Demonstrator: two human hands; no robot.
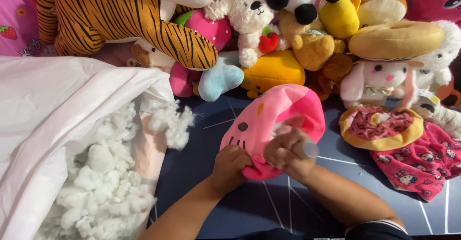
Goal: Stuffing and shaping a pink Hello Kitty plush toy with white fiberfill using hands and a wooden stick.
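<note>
Left edge of the mat (269, 201): white bag (53, 110), mouth open toward the centre, full of white stuffing (101, 182). A loose tuft (174, 122) hangs at the bag's lip, spilling onto the mat.

Far left corner: tiger plush (120, 19), leaning over the bag's top edge. Just right of it, a blue bone-shaped plush (220, 79) and an orange plush (273, 69).

Centre, near edge: left hand (231, 167), grip pinched on the lower rim of the pink cat-face plush skin (269, 125). The skin is limp and partly filled, lifted a little off the mat between both hands. Right hand (288, 152), fingers curled shut on the skin's open seam, stuffing showing white at the opening; thumb tip is blurred.

Far edge, centre to right: white bear (249, 14), yellow plush (338, 17), tan doughnut cushion (396, 39), white rabbit (377, 81), all piled touching.

Right edge: flat doughnut skin (382, 127), pink with tan ring, a bit of stuffing in its hole. Beside it, touching, a pink printed skin (422, 161), lying flat and unfilled.
</note>
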